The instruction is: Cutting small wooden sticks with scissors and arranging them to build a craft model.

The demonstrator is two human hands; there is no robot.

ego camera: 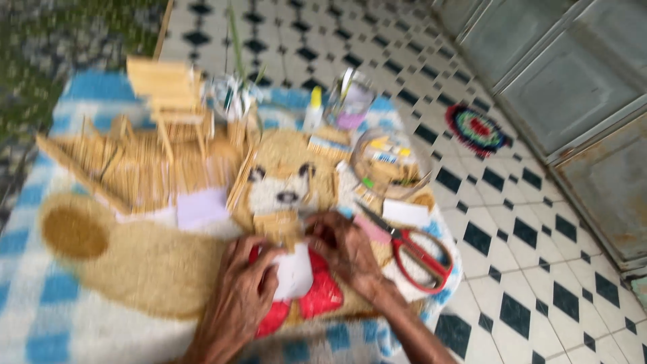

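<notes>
**A:** What am I looking at down there?

**B:** I see a desk (40, 317) draped in a blue-and-white checked cloth with a big tan bear figure woven in. Around it, the floor (539, 269) is white tile with black diamonds. A grey metal door (579, 87) runs along the right, with one round multicoloured mat (476, 128) lying before it.

**A:** And the hands?

**B:** Two of them, low at the centre. My left hand (242, 290) and right hand (344, 246) both pinch one small white paper piece (295, 273), which sits over the red patch on the cloth. Fingers are curled onto it; the blur hides the finer grip.

**A:** Counts?

**B:** One pair of red-handled scissors (418, 253), just right of the right hand. One glue bottle (313, 108) with a yellow cap, one clear round container (387, 162), one stick-built model (148, 141) at the far left. Loose sticks I can't count.
</notes>
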